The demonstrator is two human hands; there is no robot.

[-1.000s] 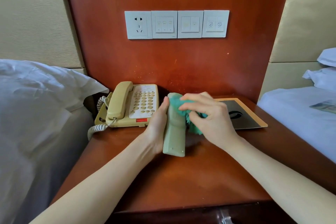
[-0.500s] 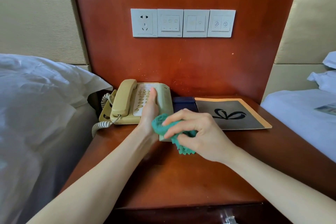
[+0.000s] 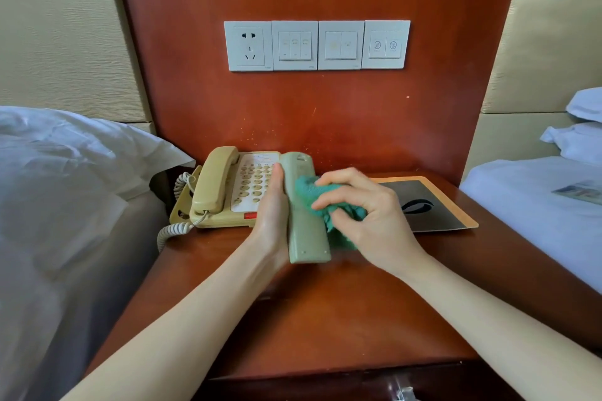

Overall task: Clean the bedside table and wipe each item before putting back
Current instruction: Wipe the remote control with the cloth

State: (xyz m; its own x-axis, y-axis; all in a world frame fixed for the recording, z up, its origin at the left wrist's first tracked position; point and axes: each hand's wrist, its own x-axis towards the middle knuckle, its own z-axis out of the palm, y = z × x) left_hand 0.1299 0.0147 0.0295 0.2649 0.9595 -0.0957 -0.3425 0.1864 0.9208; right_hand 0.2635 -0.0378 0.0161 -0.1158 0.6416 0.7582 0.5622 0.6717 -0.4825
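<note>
**Wiping the remote, back face up**

The left hand (image 3: 272,218) holds a pale green remote (image 3: 304,208) above the tabletop (image 3: 325,309), its grip closed along the remote's left edge with the thumb up the side. The remote is tilted, far end toward the wall, and the face shown is plain, with small screw holes near the lower end, so this looks like its back. The right hand (image 3: 365,212) has its grip bunched round a green cloth (image 3: 312,195) and presses it against the remote's right side, about midway along.

Just beyond the left hand sits a beige phone (image 3: 228,192), handset on its cradle, coiled cord hanging off the left edge of the tabletop. To the right, behind the right hand, lies a dark card (image 3: 433,208) with an orange border. Beds flank the tabletop on both sides, and a row of switches (image 3: 317,45) is set in the wood panel above.

The step in hand appears to be the item wipe: the remote is being cleaned while lifted clear. Next would likely be running the cloth along the rest of its length, turning it in the left hand to reach the button face, then setting it down. The turn calls for a secure hold, since only one edge is held. The phone and card seem not yet wiped.
</note>
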